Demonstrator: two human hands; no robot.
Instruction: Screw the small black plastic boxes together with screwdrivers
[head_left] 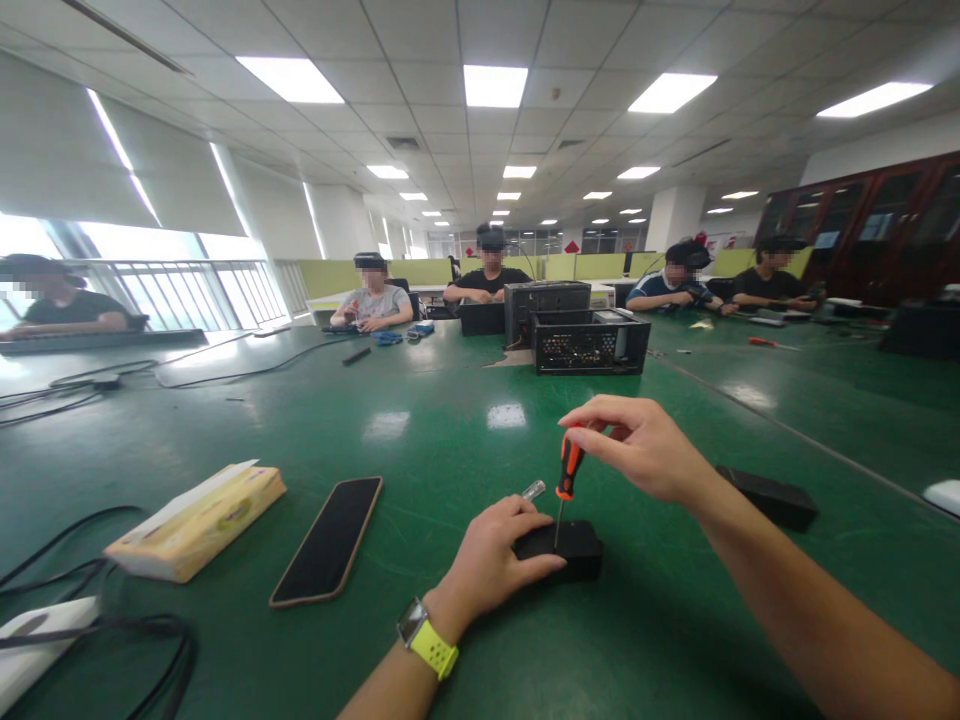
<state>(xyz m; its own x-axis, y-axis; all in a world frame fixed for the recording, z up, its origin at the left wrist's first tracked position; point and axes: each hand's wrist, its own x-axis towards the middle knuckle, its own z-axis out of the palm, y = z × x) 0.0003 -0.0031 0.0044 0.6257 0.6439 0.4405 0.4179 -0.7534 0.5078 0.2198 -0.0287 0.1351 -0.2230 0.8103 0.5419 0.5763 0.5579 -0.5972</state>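
A small black box (581,548) lies on the green table in front of me. My left hand (491,555), with a watch on a yellow-green band at its wrist, grips the box from the left, thumb along the near side. My right hand (649,445) pinches the top of a red and black screwdriver (571,468). The screwdriver stands nearly upright, its tip on the box's top face beside my left fingers. Whatever sits under the tip is too small to make out. Just behind my left hand lies a clear, shiny piece (534,490), partly hidden.
To the left lie a phone (330,540), a tissue pack (199,520), black cables and a white power strip (45,640). Another black block (769,497) is beyond my right forearm. Open computer cases (591,345) stand farther back. Several people sit around the table.
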